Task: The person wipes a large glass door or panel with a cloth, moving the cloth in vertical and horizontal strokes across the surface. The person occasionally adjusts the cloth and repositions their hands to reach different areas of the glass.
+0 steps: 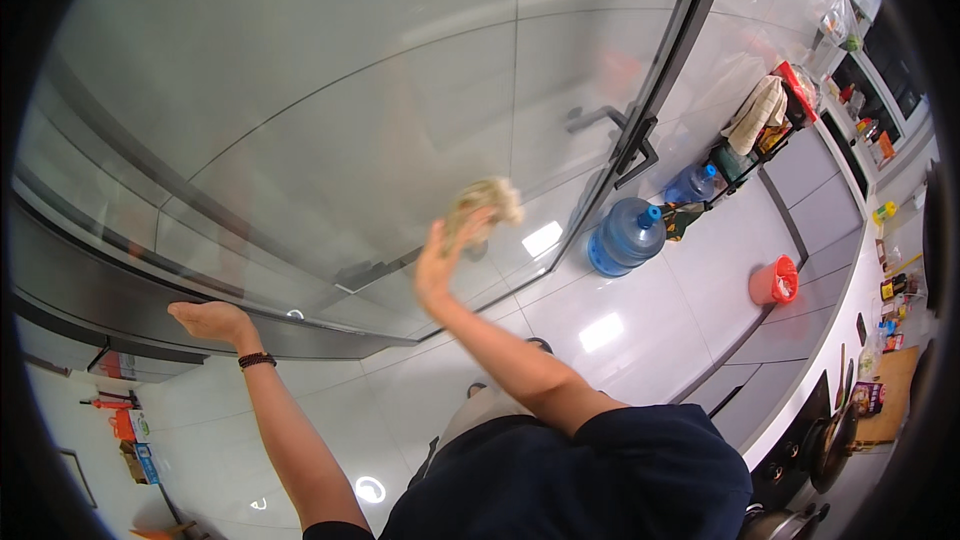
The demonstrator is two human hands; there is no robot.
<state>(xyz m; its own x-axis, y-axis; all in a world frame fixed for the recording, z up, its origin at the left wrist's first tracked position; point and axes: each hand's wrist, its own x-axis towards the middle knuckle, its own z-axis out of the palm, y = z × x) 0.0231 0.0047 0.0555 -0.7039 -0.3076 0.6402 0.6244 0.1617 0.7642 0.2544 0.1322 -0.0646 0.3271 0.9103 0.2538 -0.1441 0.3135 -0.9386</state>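
Note:
My right hand point(445, 262) is on a crumpled pale yellowish cloth point(487, 208), which lies against the large glass door panel point(380, 150). The cloth and fingers are slightly blurred. To the left, my left hand point(212, 322) is by the dark door frame point(130, 305), with a beaded bracelet on its wrist. Its fingers reach leftward, loosely bent, and nothing shows in them. A dark door handle point(638, 152) is on the panel's right edge.
Blue water jugs point(627, 238) and a loaded rack point(750, 145) stand right of the door. A red bin point(774, 281) sits by grey cabinets point(806, 210). Pans point(832, 445) are on the counter side at lower right. Boxes point(138, 460) stand at far left.

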